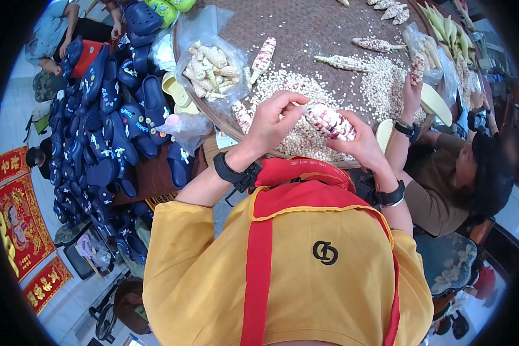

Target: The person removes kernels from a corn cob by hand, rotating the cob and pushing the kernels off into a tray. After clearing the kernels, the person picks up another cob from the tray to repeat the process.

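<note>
My right hand (363,138) is wrapped round the lower end of a corn cob (328,122) with white and dark purple kernels. At the cob's upper left end, the fingers of my left hand (275,120) are bent in a pinch against it. Exactly what lies between those fingertips is hard to see. Beneath the cob spreads a pile of loose kernels (288,86) on a large round woven tray (305,26). Another speckled cob (242,117) lies just left of my left hand, and one more cob (263,57) is farther up.
A clear plastic bag (210,68) of stripped cobs sits at the tray's left. More cobs (341,62) and a second kernel pile (383,86) lie right. A co-worker's hand (410,95) holds a cob there. Many navy clogs (134,121) are heaped at left.
</note>
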Demonstrator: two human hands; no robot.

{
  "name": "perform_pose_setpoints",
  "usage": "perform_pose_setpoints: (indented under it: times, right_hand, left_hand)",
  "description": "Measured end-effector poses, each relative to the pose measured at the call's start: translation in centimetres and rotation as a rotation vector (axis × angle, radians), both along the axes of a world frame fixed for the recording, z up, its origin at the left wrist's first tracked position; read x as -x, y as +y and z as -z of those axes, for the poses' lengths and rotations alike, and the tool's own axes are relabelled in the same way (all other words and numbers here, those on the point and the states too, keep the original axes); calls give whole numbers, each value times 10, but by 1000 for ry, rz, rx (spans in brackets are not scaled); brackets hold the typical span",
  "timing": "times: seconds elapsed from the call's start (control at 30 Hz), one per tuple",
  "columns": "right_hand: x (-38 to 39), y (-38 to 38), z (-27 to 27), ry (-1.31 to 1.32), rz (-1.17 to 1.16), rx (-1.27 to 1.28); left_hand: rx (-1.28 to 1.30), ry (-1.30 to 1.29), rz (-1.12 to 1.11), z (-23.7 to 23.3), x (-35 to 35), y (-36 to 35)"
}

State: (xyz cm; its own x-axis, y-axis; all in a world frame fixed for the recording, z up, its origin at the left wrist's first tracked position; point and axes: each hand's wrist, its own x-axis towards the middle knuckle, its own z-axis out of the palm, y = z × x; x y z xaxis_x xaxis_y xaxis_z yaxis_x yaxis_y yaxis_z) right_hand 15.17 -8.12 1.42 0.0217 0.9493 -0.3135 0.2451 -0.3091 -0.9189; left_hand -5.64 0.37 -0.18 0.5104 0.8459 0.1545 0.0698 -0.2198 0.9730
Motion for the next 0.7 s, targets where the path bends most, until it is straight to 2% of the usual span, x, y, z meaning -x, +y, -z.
perform_pose_setpoints:
  times: [0.13, 0.17, 0.23, 0.7]
  right_hand:
    - [3, 0, -7, 132, -42, 58]
    - [4, 0, -7, 152, -43, 60]
    - [3, -1, -4, 123, -46, 49]
    - [5, -3, -11, 10, -50, 6]
  left_hand:
    - [-55, -27, 35, -3, -4, 0]
    - [36, 6, 21, -6, -3, -1]
    - [127, 39, 4, -8, -2, -1]
    - [-12, 80, 56, -15, -2, -5]
